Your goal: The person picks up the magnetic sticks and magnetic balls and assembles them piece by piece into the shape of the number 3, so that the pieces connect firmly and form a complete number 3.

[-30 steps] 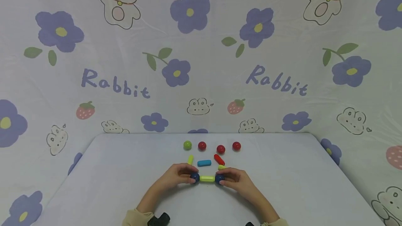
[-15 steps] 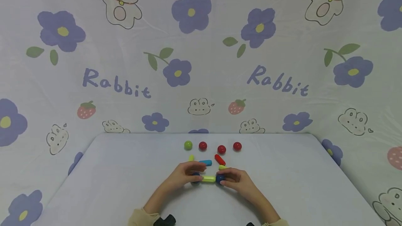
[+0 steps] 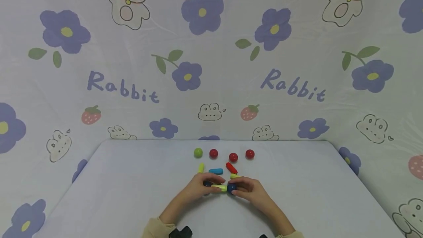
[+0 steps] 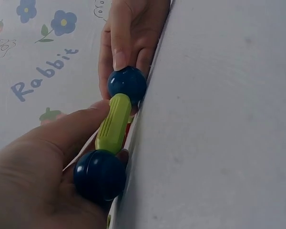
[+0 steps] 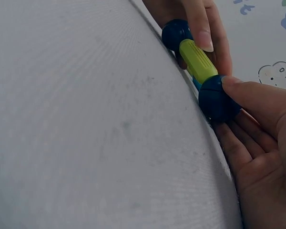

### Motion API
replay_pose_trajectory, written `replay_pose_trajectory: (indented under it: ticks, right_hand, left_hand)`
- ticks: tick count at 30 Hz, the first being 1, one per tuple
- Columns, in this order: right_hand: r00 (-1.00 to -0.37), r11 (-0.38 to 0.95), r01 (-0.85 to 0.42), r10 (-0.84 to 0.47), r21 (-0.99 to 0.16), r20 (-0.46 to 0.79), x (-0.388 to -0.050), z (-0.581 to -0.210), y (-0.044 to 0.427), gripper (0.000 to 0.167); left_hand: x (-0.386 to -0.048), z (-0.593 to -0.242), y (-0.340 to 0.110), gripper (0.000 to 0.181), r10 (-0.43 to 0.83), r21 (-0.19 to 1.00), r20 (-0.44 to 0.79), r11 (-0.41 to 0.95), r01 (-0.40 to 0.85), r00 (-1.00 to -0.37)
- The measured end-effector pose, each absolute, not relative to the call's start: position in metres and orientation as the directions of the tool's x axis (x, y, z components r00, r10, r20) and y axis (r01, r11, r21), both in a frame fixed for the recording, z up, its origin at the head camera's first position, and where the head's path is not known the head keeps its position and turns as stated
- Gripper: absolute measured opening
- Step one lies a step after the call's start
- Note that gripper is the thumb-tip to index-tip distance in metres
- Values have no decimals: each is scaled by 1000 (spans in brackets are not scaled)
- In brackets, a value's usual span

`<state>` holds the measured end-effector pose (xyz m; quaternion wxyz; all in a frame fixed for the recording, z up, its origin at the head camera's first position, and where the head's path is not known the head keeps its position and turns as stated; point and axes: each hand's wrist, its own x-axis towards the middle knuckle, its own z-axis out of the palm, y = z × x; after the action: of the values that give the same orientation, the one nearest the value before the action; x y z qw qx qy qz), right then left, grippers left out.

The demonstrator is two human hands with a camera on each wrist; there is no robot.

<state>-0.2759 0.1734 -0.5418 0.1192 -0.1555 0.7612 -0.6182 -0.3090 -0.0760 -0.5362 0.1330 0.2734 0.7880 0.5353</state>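
White tbl (image 3: 109,186) below — L hand (image 3: 197,186) pinches lime rod (image 4: 113,123), R hand (image 3: 250,188) pinches blue ball (image 5: 218,101).

All views (head's farthest) share the lime rod (image 4: 114,123).

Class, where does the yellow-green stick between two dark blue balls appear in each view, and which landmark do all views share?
Head: yellow-green stick low, just right of centre.
Left wrist: yellow-green stick left of centre, around mid-height.
Right wrist: yellow-green stick right of centre, upper half.
Shared landmark: the dark blue ball in the right hand.
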Motion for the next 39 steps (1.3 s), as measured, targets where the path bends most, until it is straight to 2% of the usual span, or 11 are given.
replay_pose_trajectory:
  ticks: [8, 19, 25, 32, 39]
  right_hand:
    - [-922, 196, -91, -387, -976, 9, -277, -541, 173, 42]
    - [-931, 203, -105, -363, -973, 25, -277, -545, 173, 44]
    - [-936, 210, -155, -345, -965, 76, -277, -545, 172, 40]
    - [-966, 198, -186, -215, -962, 143, -274, -536, 171, 32]
    - [-980, 228, -198, -43, -953, 193, -278, -535, 174, 33]
  left_hand:
    - [-307, -537, -76, 22, 558, 887, 97, 328, 326, -824]
    - [-307, -538, -78, 22, 561, 878, 117, 328, 350, -819]
    - [-306, -539, -78, 22, 558, 877, 114, 332, 346, -822]
    - [-306, -539, -78, 21, 551, 883, 100, 334, 329, -828]
    - [-306, -540, -77, 22, 549, 887, 85, 338, 315, -831]
